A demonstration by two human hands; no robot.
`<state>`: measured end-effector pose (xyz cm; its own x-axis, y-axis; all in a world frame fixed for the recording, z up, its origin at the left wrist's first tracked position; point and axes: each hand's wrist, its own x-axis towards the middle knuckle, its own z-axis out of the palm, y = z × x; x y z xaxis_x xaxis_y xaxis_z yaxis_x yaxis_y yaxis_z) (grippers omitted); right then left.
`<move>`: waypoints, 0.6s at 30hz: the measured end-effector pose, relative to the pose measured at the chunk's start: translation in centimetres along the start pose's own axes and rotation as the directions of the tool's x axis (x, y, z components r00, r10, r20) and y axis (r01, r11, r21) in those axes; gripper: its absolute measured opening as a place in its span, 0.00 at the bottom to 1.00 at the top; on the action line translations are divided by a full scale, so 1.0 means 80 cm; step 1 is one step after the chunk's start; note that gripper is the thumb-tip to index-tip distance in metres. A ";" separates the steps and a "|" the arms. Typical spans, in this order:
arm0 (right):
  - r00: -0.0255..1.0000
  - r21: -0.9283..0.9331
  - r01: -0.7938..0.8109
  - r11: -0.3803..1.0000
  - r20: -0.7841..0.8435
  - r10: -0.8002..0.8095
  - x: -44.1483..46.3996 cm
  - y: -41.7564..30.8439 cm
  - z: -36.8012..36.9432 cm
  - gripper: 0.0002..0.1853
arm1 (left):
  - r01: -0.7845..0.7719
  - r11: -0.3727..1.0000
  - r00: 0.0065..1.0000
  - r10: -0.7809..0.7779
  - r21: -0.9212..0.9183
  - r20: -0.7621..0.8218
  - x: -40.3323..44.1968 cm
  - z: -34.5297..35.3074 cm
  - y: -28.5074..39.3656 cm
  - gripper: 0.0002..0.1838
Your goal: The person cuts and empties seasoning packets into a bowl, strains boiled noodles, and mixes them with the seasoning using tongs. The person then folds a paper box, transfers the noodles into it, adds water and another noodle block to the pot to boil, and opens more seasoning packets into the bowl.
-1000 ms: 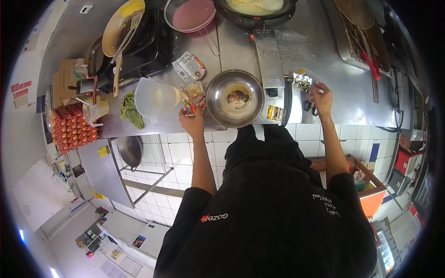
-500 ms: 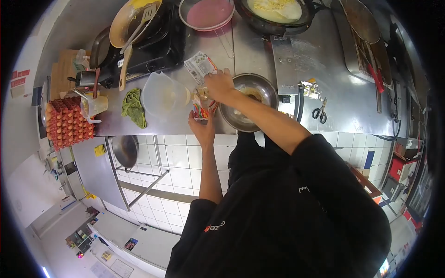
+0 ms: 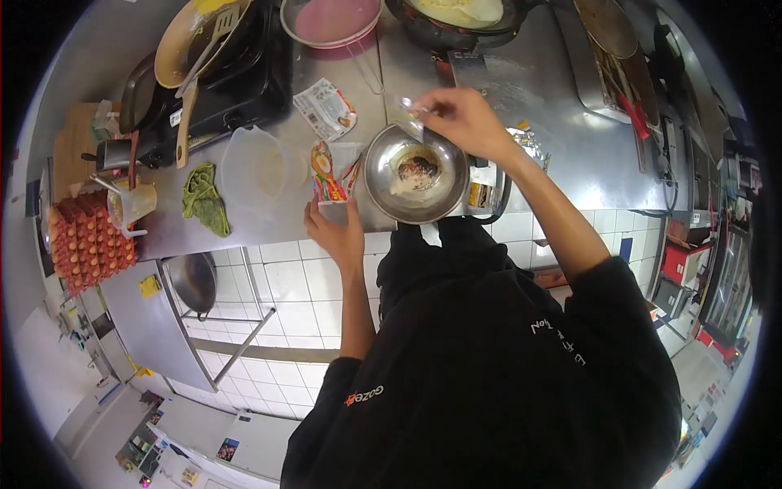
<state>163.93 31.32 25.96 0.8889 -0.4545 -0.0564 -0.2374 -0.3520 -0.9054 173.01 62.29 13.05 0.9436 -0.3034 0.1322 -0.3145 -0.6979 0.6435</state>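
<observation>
The hands are held apart. A red-and-white noodle packet (image 3: 330,173) is gripped between the thumb and fingers of the left hand (image 3: 336,232), just ahead of its palm. A small clear sachet (image 3: 415,126) is pinched in the fingertips of the right hand (image 3: 464,121), above the far rim of a steel mixing bowl (image 3: 378,173); whether anything is left inside it cannot be told. Within the bowl, between the two hands, a dark-and-pale mixture (image 3: 417,169) is seen. A white printed wrapper (image 3: 326,110) is laid beyond the left hand, with a translucent plastic jug (image 3: 252,167) and a crumpled green cloth (image 3: 205,202) placed to its left. A black-and-yellow sachet (image 3: 481,196) is set nearer the body than the right hand.
</observation>
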 end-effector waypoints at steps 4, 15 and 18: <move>1.000 0.026 -0.018 1.000 -0.010 0.018 -0.080 0.016 -0.021 0.12 | -0.115 0.987 0.990 0.123 -0.111 0.069 -0.023 -0.025 0.061 0.39; 0.960 0.147 -0.278 0.949 0.077 0.269 -0.121 0.062 0.036 0.09 | 0.387 0.760 0.720 0.105 -0.522 0.686 -0.022 0.022 0.149 0.16; 0.984 0.046 -0.170 0.984 0.067 0.167 -0.118 0.064 0.032 0.10 | 0.378 0.742 0.721 0.139 -0.553 0.679 -0.015 0.031 0.147 0.16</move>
<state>155.35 35.90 20.78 0.8609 -0.4515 -0.2347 -0.3671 -0.2317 -0.9009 167.97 52.83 18.55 0.5671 -0.7559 -0.3271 0.1802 -0.2737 0.9448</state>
